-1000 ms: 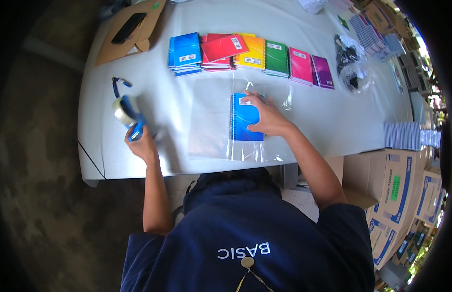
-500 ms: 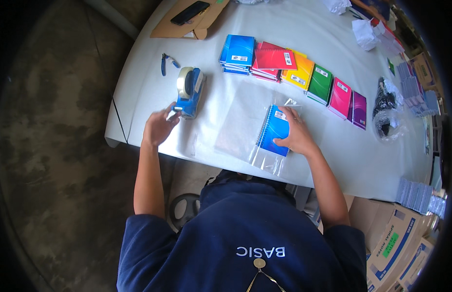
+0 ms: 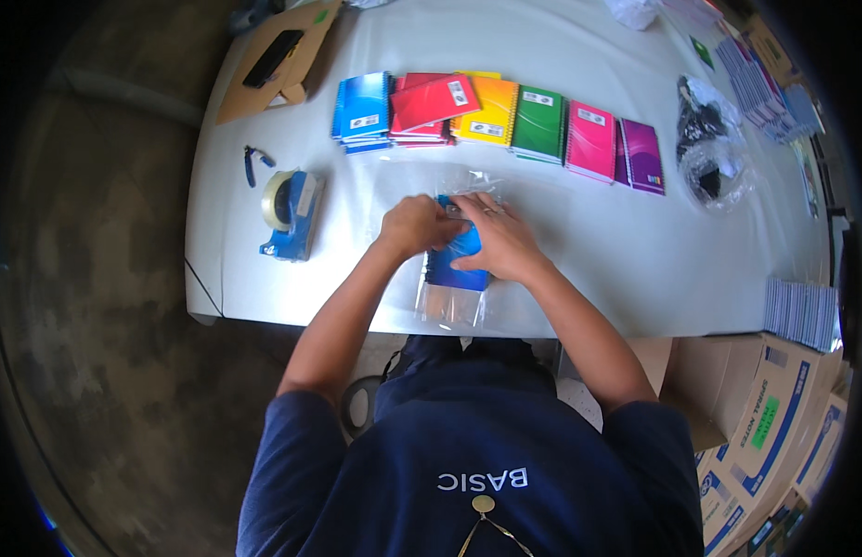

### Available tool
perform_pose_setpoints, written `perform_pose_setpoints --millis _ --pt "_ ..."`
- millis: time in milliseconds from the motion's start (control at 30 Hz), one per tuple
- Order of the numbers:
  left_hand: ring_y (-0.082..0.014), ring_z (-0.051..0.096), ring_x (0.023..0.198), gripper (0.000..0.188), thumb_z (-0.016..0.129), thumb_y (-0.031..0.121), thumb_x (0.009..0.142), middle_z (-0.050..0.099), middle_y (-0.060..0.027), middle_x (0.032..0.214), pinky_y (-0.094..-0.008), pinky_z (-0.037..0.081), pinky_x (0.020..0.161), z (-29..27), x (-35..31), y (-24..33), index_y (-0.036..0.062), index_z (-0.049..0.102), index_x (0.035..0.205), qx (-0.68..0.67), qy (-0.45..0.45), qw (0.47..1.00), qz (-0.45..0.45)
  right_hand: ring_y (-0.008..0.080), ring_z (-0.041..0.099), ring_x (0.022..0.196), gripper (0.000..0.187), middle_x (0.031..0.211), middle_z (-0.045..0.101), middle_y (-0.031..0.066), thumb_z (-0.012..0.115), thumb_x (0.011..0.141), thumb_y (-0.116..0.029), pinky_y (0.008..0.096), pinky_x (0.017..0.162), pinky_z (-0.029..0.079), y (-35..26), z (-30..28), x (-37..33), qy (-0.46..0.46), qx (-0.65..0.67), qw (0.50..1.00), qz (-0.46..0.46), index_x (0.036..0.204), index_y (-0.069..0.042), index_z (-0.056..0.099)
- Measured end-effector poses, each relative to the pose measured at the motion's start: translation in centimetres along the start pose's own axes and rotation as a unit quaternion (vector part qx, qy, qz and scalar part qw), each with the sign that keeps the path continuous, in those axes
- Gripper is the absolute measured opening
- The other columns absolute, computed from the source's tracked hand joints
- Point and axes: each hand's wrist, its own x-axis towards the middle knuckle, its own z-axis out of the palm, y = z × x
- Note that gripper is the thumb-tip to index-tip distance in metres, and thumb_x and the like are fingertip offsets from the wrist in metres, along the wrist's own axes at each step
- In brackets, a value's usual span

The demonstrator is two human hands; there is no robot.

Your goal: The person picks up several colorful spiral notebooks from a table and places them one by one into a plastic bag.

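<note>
While our right hand [image 3: 500, 241] lies spread on the blue notebook [image 3: 460, 273], our left hand [image 3: 416, 226] curls at its upper left, whether pinching clear plastic [image 3: 451, 308] we cannot tell; nearer the white table's left side [image 3: 236, 218] stands the tape dispenser [image 3: 302, 223].

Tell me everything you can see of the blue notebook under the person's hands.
The blue notebook has a glossy-looking cover and a coil binding along its left edge. It lies flat near the front of the white table, with clear plastic film around it, extending past its lower edge. The left hand and right hand cover much of its upper part; a pale label partly shows.
</note>
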Motion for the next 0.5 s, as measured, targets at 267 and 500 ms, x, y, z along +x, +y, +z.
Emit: perform_pose_setpoints --millis 267,500 --pt "-0.0315 0.065 0.089 0.062 0.06 0.06 0.079 0.068 -0.0188 0.088 -0.0376 0.05 0.078 -2.0 2.1 -9.1 -0.0006 0.069 0.093 0.08 0.144 0.985 0.048 0.0343 0.025 0.136 0.111 0.142 0.031 0.0259 0.077 0.066 -0.046 0.0509 0.111 0.012 0.9 2.3 -1.7 0.212 0.057 0.972 0.081 0.144 0.0 0.012" --pt "-0.0308 0.033 0.128 0.074 0.046 0.05 0.091 0.03 -0.0178 0.142 -0.0406 0.023 0.108 7.4 -0.5 -4.8 0.0034 0.022 0.143 -0.311 0.198 0.9 0.233 0.0291 0.031 0.128 0.083 0.136 0.03 0.0189 0.067 0.083 -0.027 0.0417 0.107 0.024 -0.5 5.0 -1.6 0.254 0.543 0.8 -0.04 0.139 -0.002 0.012"
